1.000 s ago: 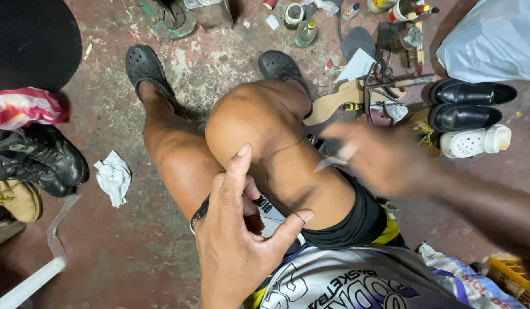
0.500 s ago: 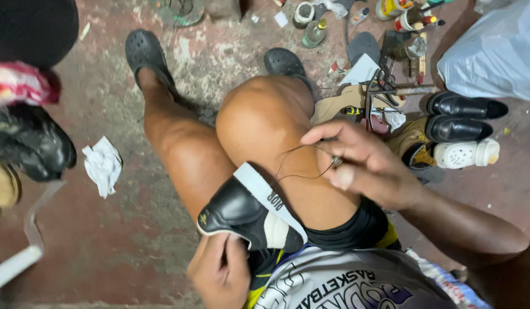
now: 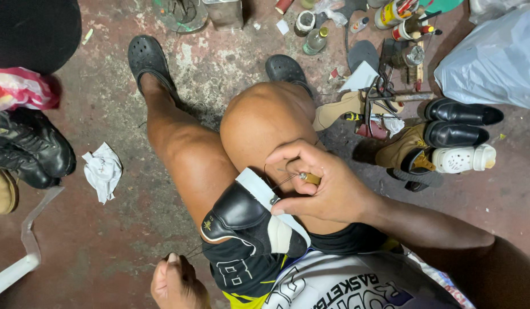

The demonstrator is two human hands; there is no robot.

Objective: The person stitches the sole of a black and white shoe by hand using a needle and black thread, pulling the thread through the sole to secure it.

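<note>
Hidden: the shoe is clamped between the thighs, so only its black heel part and white strap show; its toe is out of sight.
Cut off: the left hand runs off the bottom edge; the white bag is cropped at the right edge, the black boots at the left.
Hard to make out: the thread is very thin and fades between the left hand and the shoe.
Packages: a small glass bottle and a tin can of pens stand on the floor at the top; their labels are too small to tell.
Paper: a crumpled white sheet lies left of the legs.
Right hand: closed around a wooden-handled awl, its tip at the white strap.
Left hand: pinched shut on the thread, low and left of the shoe, apart from it.
Shoe position: on the lap, touching the right hand.
</note>
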